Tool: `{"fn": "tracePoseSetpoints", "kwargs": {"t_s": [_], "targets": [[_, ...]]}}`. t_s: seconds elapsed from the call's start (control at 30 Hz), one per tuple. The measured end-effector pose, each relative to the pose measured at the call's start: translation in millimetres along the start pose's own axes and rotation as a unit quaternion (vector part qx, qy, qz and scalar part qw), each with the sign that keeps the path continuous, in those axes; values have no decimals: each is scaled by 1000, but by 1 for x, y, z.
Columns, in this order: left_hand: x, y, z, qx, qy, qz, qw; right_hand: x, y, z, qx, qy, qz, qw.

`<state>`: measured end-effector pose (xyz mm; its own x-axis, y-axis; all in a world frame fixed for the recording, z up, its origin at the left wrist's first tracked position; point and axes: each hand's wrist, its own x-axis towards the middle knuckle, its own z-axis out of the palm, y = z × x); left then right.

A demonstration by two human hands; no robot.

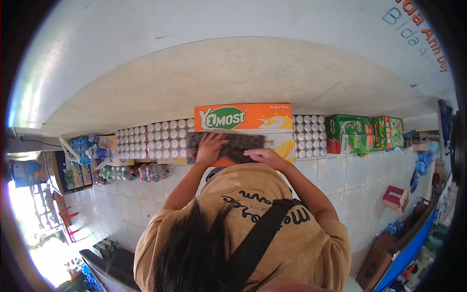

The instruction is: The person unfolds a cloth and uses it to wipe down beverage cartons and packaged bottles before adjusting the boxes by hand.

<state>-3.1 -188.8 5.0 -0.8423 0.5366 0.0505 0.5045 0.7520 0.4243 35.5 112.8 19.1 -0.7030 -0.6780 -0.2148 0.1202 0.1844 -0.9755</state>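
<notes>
A dark, glossy flat pack (237, 144) lies across the near part of an orange and white Yomost carton (272, 109), close against my body. My left hand (210, 148) rests flat on the left part of this pack, fingers spread. At its near right edge, my right hand (266, 156) has its fingers bent together against the pack, the tips pointing left. What the dark pack contains is not clear. Trays of white-topped cans (168, 138) stand left of the carton, and more cans (310, 136) stand to the right.
Green Milo cartons (350, 134) sit farther right along the wall. Bottles in plastic wrap (153, 171) stand on the tiled floor at left. A dark red box (395, 198) and a brown suitcase (378, 260) are on the right side. A dark chair (119, 263) is at lower left.
</notes>
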Motion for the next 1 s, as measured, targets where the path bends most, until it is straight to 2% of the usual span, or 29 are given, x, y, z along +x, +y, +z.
{"fn": "tracePoseSetpoints", "kwargs": {"t_s": [0.07, 0.1, 0.13, 0.17, 0.2, 0.23, 0.27, 0.33, 0.37, 0.4, 0.43, 0.47, 0.5, 0.57, 0.63, 0.7, 0.73, 0.8, 0.87, 0.93, 1.0], "targets": [[-24, -21, -13, 45, 77, -117, 989, -4, -12, -10, 171, 98, 0, 980], [-37, -37, -18, -30, 95, -222, 970, -8, -2, -19, 57, 184, 20, 981], [-49, -54, -25, -106, 113, -322, 934, -12, 9, -33, -100, 268, -51, 957], [-66, -74, -25, -110, 167, -364, 910, -20, 22, -48, -254, 345, -121, 895], [-86, -98, -22, -115, 221, -402, 881, -32, 28, -62, -335, 383, -110, 854], [-109, -133, -11, -139, 317, -379, 858, -43, 33, -75, -413, 417, -98, 803], [-125, -160, -6, -161, 409, -351, 827, -52, 45, -85, -414, 418, -102, 802], [-133, -172, -24, -123, 458, -395, 787, -63, 70, -94, -244, 468, 11, 850], [-123, -152, -40, -7, 462, -408, 787, -63, 68, -93, -243, 470, 11, 848], [-121, -161, -38, -8, 461, -405, 789, -60, 62, -93, -37, 484, 117, 866], [-119, -171, -37, -59, 383, -381, 840, -59, 55, -93, 172, 472, 215, 838], [-114, -179, -36, -108, 300, -353, 880, -58, 78, -96, 227, 434, 204, 848], [-100, -175, -36, -143, 223, -374, 889, -55, 83, -93, 226, 436, 203, 847], [-64, -167, -20, -300, 154, -386, 858, -46, 87, -85, 213, 357, 166, 894], [-25, -149, 8, -308, 158, -290, 892, -38, 82, -81, 214, 355, 176, 893], [9, -105, 18, -480, 91, -380, 785, -38, 92, -78, 282, 349, 135, 883], [15, -89, 18, -481, 87, -378, 786, -38, 95, -77, 282, 354, 135, 881], [18, -70, 23, -206, 153, -386, 886, -40, 95, -78, 261, 364, 122, 886], [18, -90, 36, -221, 142, -391, 882, -39, 94, -76, 261, 368, 125, 883], [18, -84, 24, -377, 114, -358, 847, -38, 89, -76, 262, 369, 127, 883], [17, -96, 37, -398, 114, -345, 842, -38, 82, -77, 283, 349, 122, 885]]}}
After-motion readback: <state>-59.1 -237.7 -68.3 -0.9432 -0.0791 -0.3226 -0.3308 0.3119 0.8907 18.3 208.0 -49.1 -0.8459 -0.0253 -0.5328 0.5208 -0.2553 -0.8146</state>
